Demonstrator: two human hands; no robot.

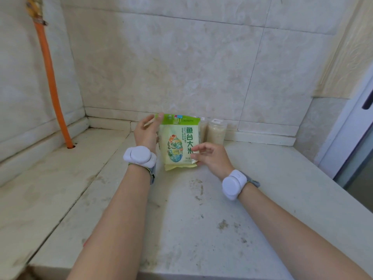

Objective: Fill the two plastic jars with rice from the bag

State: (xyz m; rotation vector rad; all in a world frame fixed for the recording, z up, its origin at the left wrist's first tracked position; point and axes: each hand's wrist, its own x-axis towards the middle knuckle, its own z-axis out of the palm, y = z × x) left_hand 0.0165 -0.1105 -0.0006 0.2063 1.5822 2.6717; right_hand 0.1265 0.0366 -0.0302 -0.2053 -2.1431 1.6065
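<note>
A green and pale yellow rice bag (178,141) stands upright on the counter, its top held closed by a blue binder clip (178,119). My left hand (146,131) grips the bag's upper left corner and side. My right hand (212,158) holds the bag's lower right edge with thumb and fingers. Two clear plastic jars stand behind the bag against the back wall, both showing rice inside: one jar (217,131) is in plain view, the other jar (202,129) is mostly hidden by the bag.
The stained white counter (181,219) runs into a tiled corner. An orange pipe (52,85) rises from a hole at the back left. The counter's right edge drops off beside a door frame (351,126). White bands sit on both wrists.
</note>
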